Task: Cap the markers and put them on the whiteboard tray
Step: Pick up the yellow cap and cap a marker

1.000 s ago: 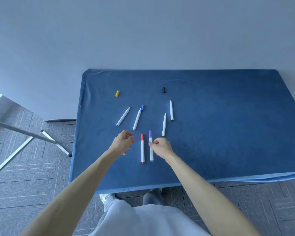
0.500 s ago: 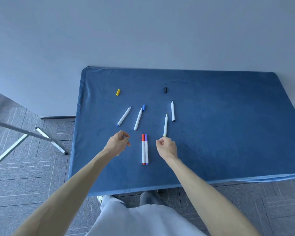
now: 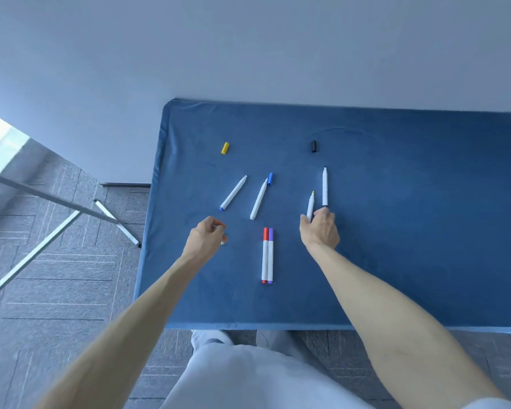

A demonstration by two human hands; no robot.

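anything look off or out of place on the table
Yes. The yellow cap and black cap sit loose at the far side, apart from the yellow-tipped marker, which the right hand pinches, and the black-tipped marker. The blue cap lies loose beside the tip of an uncapped marker.

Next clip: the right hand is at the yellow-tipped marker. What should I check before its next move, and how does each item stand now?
1. Yellow-tipped marker needs its cap: ok, the tip is bare.
2. Right hand grips that marker: cannot tell, the fingers cover its lower end.
3. Yellow cap free to pick up: ok, it lies alone on the table, far left.
4. Left hand free to fetch the cap: cannot tell, the fingers are curled and hide what is inside.
5. Red marker and purple marker capped: ok, they lie side by side.
6. Whiteboard tray in view: not ok, none shows.
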